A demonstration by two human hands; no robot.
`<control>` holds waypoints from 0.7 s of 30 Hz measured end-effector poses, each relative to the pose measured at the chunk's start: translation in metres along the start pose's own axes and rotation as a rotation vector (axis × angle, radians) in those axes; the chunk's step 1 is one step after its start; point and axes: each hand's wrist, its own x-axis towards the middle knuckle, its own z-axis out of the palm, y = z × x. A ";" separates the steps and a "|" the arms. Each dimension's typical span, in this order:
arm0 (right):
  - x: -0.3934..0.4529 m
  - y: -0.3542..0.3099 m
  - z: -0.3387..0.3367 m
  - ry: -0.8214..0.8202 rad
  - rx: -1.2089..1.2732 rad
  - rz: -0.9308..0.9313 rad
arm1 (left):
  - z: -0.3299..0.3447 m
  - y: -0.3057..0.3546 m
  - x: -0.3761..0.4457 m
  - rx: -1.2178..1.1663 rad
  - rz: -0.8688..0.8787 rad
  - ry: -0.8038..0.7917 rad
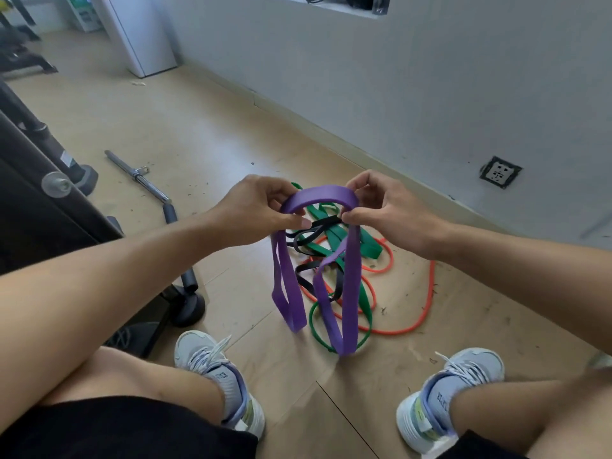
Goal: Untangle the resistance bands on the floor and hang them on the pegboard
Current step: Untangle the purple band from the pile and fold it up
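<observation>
Bare knees and pale sneakers (pixel 215 376) frame a purple resistance band (pixel 319 197), lifted above the tangle of green, black and orange bands (pixel 357 260) on the tan wood-look floor (pixel 198 127). Left hand (pixel 255 210) and right hand (pixel 387 210) each pinch its arched top; loops dangle. Behind the tangle, a grey wall holds a socket (pixel 500 172). Sock lettering is unreadable.

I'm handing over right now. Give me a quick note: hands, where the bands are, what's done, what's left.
Left hand and right hand both pinch the top of the purple band, lifted, its loops hanging down.
Green band, black band and orange band lie tangled on the floor below.
Done: purple looks nearly free.
Left: separate the others, hang all; pegboard not in view.
</observation>
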 end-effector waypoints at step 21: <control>0.023 0.013 -0.059 0.376 0.172 0.126 | 0.012 0.005 0.003 -0.378 -0.174 -0.185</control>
